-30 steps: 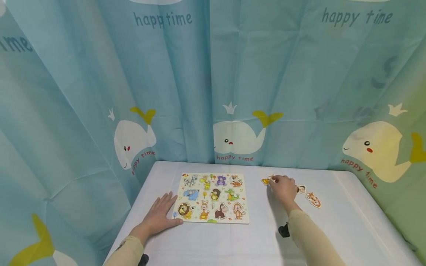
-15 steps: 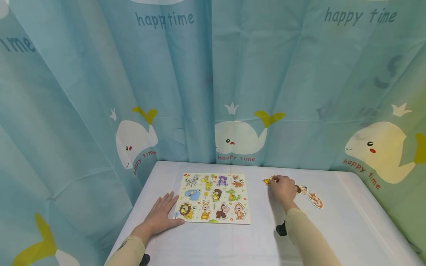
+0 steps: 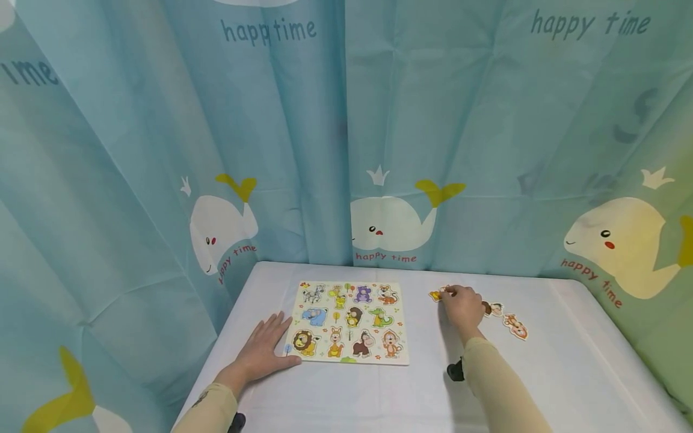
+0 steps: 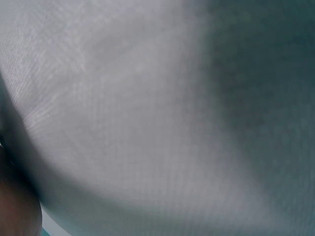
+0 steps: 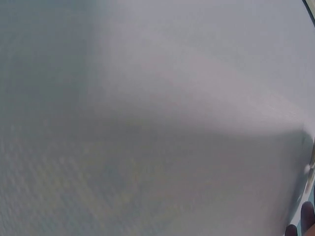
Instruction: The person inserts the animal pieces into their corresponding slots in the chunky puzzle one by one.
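On the table [image 3: 541, 373] | right hand [image 3: 462, 305] stays on yellow piece [image 3: 435, 294] | unmoved

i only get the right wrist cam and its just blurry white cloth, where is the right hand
Observer: The right hand is on the white table, right of the puzzle board, its grip on a small yellow-orange animal piece.
Operator: any other loose pieces near it
Observer: Yes, two more lie just right of that hand: a brown piece and an orange one.
Operator: and the left hand
Observer: The left hand lies flat with fingers straight, touching the board's near left corner.
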### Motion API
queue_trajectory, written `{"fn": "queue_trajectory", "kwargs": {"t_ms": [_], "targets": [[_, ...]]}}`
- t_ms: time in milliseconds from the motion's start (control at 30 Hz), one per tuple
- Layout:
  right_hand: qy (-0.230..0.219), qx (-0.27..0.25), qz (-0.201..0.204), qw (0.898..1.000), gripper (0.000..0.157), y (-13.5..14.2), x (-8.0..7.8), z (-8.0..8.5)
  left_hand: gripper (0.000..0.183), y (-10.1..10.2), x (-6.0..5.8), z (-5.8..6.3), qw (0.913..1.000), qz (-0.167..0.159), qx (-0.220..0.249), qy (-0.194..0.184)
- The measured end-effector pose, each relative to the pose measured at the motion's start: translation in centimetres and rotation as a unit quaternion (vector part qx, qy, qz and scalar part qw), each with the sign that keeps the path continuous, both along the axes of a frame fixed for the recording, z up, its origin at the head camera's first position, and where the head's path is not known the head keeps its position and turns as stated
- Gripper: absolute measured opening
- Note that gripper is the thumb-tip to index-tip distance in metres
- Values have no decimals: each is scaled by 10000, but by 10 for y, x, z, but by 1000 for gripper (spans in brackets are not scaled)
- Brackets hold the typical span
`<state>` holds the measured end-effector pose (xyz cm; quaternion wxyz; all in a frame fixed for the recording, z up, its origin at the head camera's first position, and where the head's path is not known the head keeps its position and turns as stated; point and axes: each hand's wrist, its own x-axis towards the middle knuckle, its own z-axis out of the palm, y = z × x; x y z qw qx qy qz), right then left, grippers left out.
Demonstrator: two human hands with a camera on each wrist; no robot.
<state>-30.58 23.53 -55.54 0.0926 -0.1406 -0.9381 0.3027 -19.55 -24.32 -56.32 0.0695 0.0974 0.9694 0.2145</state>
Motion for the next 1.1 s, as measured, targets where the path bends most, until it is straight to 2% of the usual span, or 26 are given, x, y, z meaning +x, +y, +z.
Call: {"fn": "queue_trajectory", "kwargs": {"t_ms": [200, 433, 733, 1100], "targets": [[-108, -22, -38, 9999, 29, -1, -2, -1, 110, -1, -2, -4, 10000, -1, -40, 23], [-155, 3, -81, 9998, 26, -1, -4, -3, 108, 0, 0, -7, 9997, -22, 103, 230], [-201, 96, -113, 9997, 28, -5, -3, 2, 110, -1, -1, -6, 10000, 51, -37, 1], [-265, 63, -216, 9994, 27, -9, -7, 3, 110, -1, -1, -3, 9999, 30, -62, -76]]}}
